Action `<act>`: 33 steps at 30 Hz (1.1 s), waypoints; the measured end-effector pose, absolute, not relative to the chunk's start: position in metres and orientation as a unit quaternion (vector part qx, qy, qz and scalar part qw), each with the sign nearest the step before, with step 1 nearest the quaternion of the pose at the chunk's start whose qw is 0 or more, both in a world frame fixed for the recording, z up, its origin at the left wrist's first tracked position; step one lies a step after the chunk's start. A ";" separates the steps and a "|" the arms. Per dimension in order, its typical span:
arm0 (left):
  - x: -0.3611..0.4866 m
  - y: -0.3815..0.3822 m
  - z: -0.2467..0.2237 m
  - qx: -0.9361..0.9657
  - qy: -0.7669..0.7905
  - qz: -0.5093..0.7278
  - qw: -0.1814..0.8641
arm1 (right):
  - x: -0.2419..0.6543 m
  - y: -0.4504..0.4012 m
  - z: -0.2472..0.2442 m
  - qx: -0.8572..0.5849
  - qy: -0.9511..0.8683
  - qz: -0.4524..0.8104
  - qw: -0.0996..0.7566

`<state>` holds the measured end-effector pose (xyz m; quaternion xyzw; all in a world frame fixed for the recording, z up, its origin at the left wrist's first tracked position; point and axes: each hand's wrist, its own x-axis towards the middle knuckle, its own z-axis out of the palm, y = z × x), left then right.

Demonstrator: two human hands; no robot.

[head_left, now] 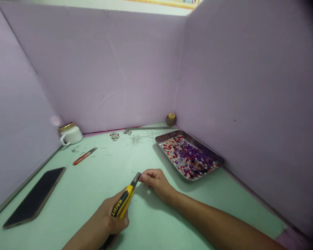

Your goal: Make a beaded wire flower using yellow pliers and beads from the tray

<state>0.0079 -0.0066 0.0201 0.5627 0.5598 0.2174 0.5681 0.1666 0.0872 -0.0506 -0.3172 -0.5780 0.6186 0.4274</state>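
Observation:
In the head view, my left hand (106, 211) is wrapped round the yellow and black handles of a pair of pliers (123, 201). Their metal jaws point up and right, meeting the fingertips of my right hand (156, 182). That hand is closed in a pinch at the jaw tips; what it holds is too small to make out. A thin piece of wire (134, 172) shows just left of the jaws. To the right, beyond my right hand, lies a metal tray (169, 160) of mixed beads (191, 156), mostly purple, red and white.
Orange thread snips (83, 157), a dark phone (36, 198) and a white mug (71, 134) are on the left. Loose wires (137, 139) and small beaded rings (114, 136) lie at the back. A small brown pot (170, 120) stands in the corner. Pale panels (120, 69) enclose the table.

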 end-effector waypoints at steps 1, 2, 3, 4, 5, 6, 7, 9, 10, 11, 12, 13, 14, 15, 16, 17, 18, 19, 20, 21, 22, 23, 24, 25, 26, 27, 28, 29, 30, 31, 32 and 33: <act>0.009 -0.007 0.021 0.585 0.571 0.211 0.537 | 0.167 0.087 -0.051 -0.317 -0.578 0.619 0.427; 0.010 -0.007 0.021 0.607 0.582 0.208 0.500 | 0.167 0.087 -0.051 -0.317 -0.578 0.619 0.428; 0.010 -0.007 0.019 0.626 0.592 0.208 0.463 | 0.167 0.087 -0.050 -0.315 -0.578 0.619 0.428; 0.009 -0.007 0.017 0.643 0.599 0.209 0.429 | 0.167 0.087 -0.050 -0.315 -0.579 0.618 0.429; 0.008 -0.007 0.013 0.657 0.606 0.209 0.396 | 0.167 0.087 -0.050 -0.314 -0.580 0.617 0.429; 0.006 -0.006 0.008 0.668 0.614 0.204 0.369 | 0.167 0.087 -0.050 -0.315 -0.581 0.616 0.429; 0.004 -0.006 0.004 0.676 0.622 0.197 0.342 | 0.167 0.087 -0.050 -0.317 -0.581 0.616 0.429; 0.000 -0.005 -0.004 0.688 0.635 0.184 0.299 | 0.166 0.087 -0.051 -0.321 -0.579 0.616 0.427; -0.002 -0.005 -0.007 0.691 0.639 0.179 0.287 | 0.166 0.087 -0.051 -0.322 -0.578 0.616 0.428; -0.002 -0.005 -0.008 0.693 0.640 0.176 0.282 | 0.166 0.087 -0.052 -0.322 -0.577 0.616 0.428; -0.002 -0.006 -0.008 0.692 0.640 0.174 0.284 | 0.166 0.087 -0.052 -0.322 -0.577 0.617 0.427; -0.002 -0.006 -0.006 0.690 0.639 0.175 0.291 | 0.166 0.087 -0.052 -0.322 -0.578 0.617 0.426; 0.000 -0.006 -0.004 0.686 0.637 0.178 0.304 | 0.166 0.087 -0.051 -0.321 -0.577 0.618 0.426; 0.001 -0.006 0.000 0.680 0.632 0.185 0.322 | 0.167 0.087 -0.051 -0.319 -0.577 0.619 0.427; 0.003 -0.006 0.004 0.673 0.625 0.194 0.343 | 0.167 0.087 -0.050 -0.316 -0.577 0.620 0.427; 0.005 -0.007 0.009 0.668 0.615 0.205 0.366 | 0.167 0.086 -0.049 -0.313 -0.578 0.621 0.428; 0.007 -0.007 0.014 0.662 0.604 0.213 0.390 | 0.167 0.086 -0.049 -0.312 -0.578 0.621 0.428; 0.008 -0.007 0.018 0.655 0.595 0.215 0.413 | 0.167 0.086 -0.048 -0.312 -0.578 0.621 0.428; 0.009 -0.008 0.021 0.647 0.590 0.214 0.433 | 0.167 0.086 -0.048 -0.313 -0.579 0.620 0.427; 0.009 -0.008 0.024 0.638 0.587 0.213 0.452 | 0.167 0.086 -0.048 -0.315 -0.580 0.619 0.426; 0.009 -0.008 0.025 0.625 0.583 0.213 0.473 | 0.167 0.086 -0.048 -0.316 -0.581 0.618 0.426; 0.008 -0.008 0.025 0.609 0.580 0.216 0.496 | 0.167 0.086 -0.048 -0.316 -0.581 0.617 0.426; 0.007 -0.008 0.025 0.590 0.575 0.223 0.522 | 0.167 0.086 -0.048 -0.317 -0.581 0.616 0.426; 0.006 -0.008 0.023 0.568 0.566 0.231 0.551 | 0.167 0.086 -0.049 -0.318 -0.581 0.616 0.427; 0.005 -0.008 0.022 0.545 0.557 0.238 0.580 | 0.167 0.087 -0.049 -0.318 -0.581 0.615 0.427; 0.004 -0.008 0.020 0.523 0.547 0.243 0.607 | 0.167 0.087 -0.049 -0.319 -0.582 0.614 0.427; 0.004 -0.008 0.018 0.503 0.539 0.248 0.629 | 0.167 0.087 -0.050 -0.318 -0.583 0.614 0.427; 0.004 -0.008 0.017 0.488 0.533 0.251 0.644 | 0.167 0.087 -0.050 -0.318 -0.584 0.614 0.426; 0.004 -0.008 0.017 0.476 0.531 0.252 0.654 | 0.167 0.087 -0.050 -0.316 -0.585 0.614 0.425; 0.004 -0.008 0.016 0.468 0.532 0.252 0.659 | 0.167 0.087 -0.050 -0.316 -0.585 0.615 0.424; 0.005 -0.008 0.017 0.463 0.536 0.250 0.660 | 0.167 0.087 -0.050 -0.317 -0.584 0.615 0.424; 0.005 -0.008 0.017 0.460 0.542 0.246 0.660 | 0.167 0.087 -0.049 -0.319 -0.583 0.615 0.424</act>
